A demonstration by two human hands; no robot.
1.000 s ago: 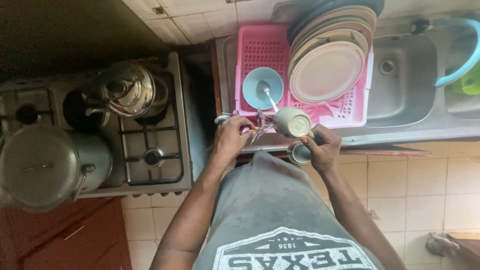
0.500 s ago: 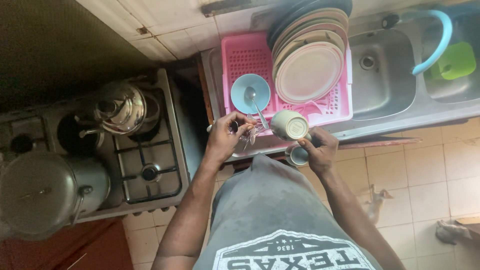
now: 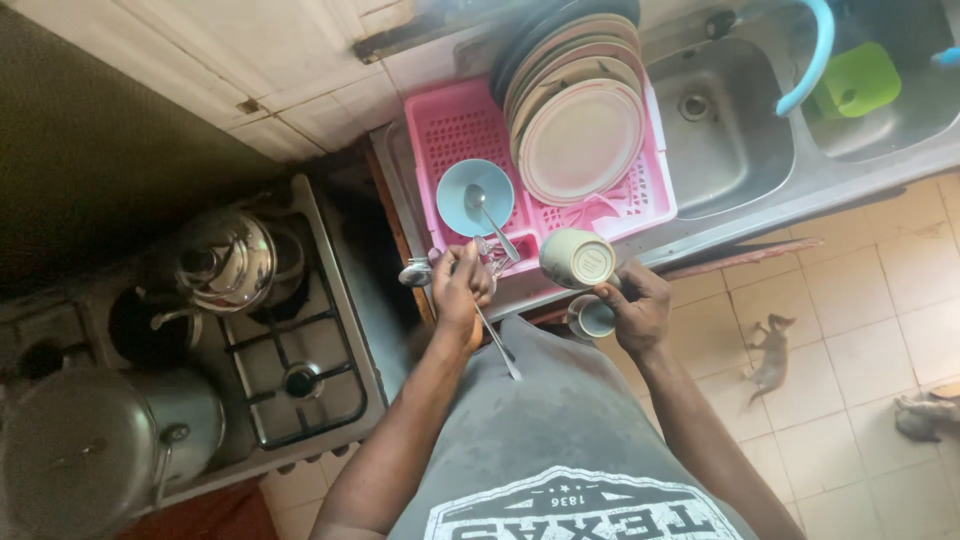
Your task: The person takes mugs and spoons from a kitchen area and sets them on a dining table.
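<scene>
My left hand grips a bunch of metal spoons and forks at the front edge of the pink dish rack; spoon bowls stick out left of the fist and a handle points down toward my shirt. My right hand holds two pale cups by their handles: one cup lies on its side with its base facing up, a smaller cup hangs below it. A blue bowl with a spoon in it sits in the rack, beside a row of upright plates.
A steel double sink with a blue faucet hose and a green container lies to the right. On the left, a gas stove carries a kettle and a large lidded pot. Two small cats are on the tiled floor at right.
My left hand has drawn the cutlery out of the rack toward my body, a handle now pointing down. The cups stay in my right hand. The view has tilted, showing more floor.
</scene>
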